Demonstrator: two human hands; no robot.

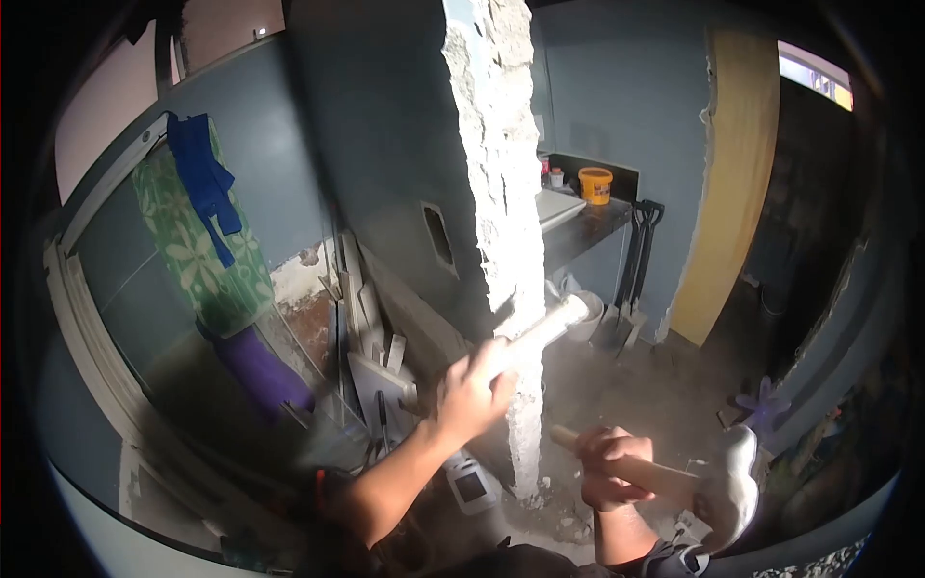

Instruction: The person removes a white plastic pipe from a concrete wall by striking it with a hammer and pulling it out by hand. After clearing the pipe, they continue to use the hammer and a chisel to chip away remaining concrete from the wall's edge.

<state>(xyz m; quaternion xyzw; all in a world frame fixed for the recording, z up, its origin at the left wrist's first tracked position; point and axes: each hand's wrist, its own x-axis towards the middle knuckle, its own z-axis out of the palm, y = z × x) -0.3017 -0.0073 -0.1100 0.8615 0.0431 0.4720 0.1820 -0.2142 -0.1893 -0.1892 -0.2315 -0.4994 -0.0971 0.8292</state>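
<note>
In the head view, my left hand (pixel 474 390) is closed around a pale, thick chisel (pixel 549 328). Its round end points up and to the right, and glare washes out its detail; its other end is hidden by my hand. The chisel crosses in front of the broken wall edge (pixel 501 193), a rough white upright strip of bare masonry. Lower right, my right hand (pixel 617 467) is wrapped around the wooden handle of a hammer (pixel 734 489). The hammer's heavy metal head lies to the right, apart from the chisel and the wall.
Rubble (pixel 568 515) and dust cover the floor. Boards (pixel 371 318) lean at left, near a green floral cloth (pixel 198 241) and a purple item (pixel 255 371). Behind are a counter with a yellow bucket (pixel 595 185), shovels (pixel 640 255) and a yellow door edge (pixel 727 183).
</note>
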